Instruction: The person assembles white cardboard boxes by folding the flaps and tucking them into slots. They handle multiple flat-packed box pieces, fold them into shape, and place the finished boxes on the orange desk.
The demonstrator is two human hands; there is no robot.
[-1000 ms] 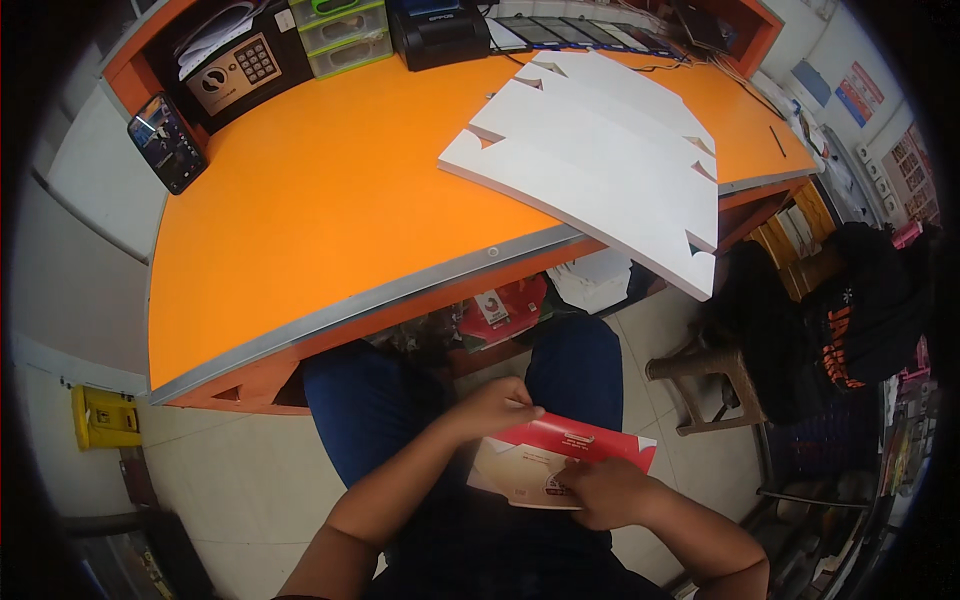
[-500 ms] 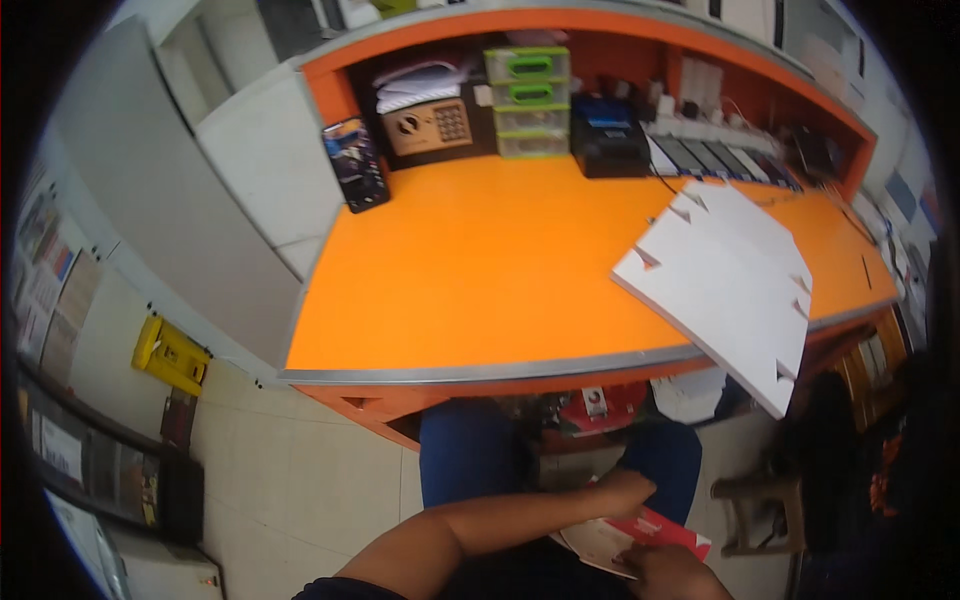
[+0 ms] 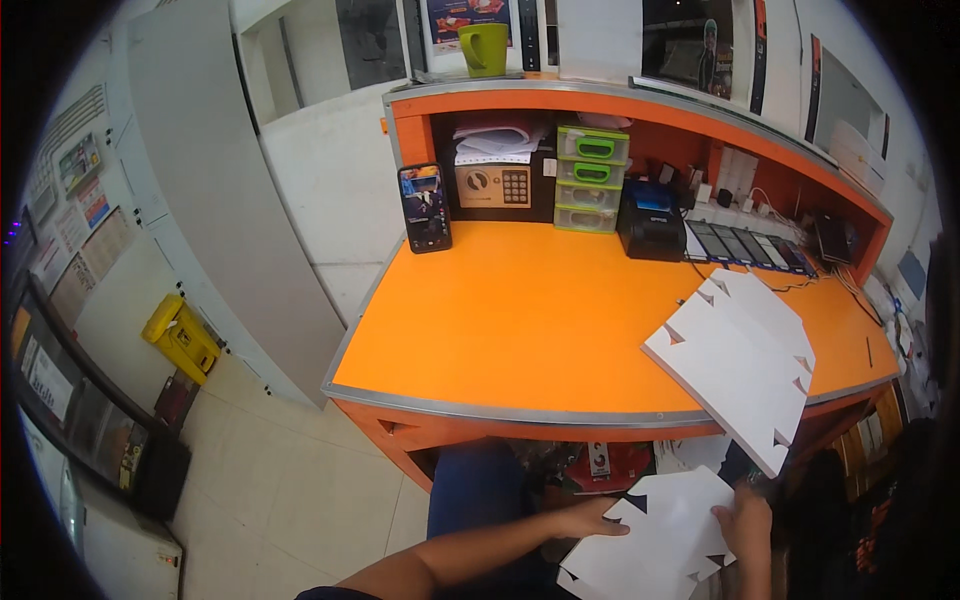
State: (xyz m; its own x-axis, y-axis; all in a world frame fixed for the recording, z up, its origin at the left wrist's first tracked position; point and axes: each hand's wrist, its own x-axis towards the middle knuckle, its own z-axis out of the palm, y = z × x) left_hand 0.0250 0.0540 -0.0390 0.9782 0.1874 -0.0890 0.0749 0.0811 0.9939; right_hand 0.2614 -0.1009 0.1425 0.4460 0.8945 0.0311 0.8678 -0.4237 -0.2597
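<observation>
A flat white cardboard box blank (image 3: 665, 530), cut with notches along its edges, lies over my lap below the desk's front edge. My left hand (image 3: 590, 519) grips its left edge, thumb on top and fingers hidden beneath. At the opposite edge, my right hand (image 3: 746, 522) is closed on the same blank, its thumb also on the upper face. A stack of similar white box blanks (image 3: 745, 350) rests on the right part of the orange desk (image 3: 520, 320), one corner jutting past the front edge toward my right hand.
Along the desk's back stand a phone (image 3: 426, 208), a small safe (image 3: 494, 186), a green-framed drawer unit (image 3: 590, 178), a black printer (image 3: 652, 220) and a row of phones (image 3: 745, 247). A green mug (image 3: 484, 50) sits on the upper ledge. Red items (image 3: 600, 468) lie under the desk.
The blank in my hands showed a red printed face low in my lap; now a white face is up, spread wider and higher. My hands have moved apart. The view has tilted up.
</observation>
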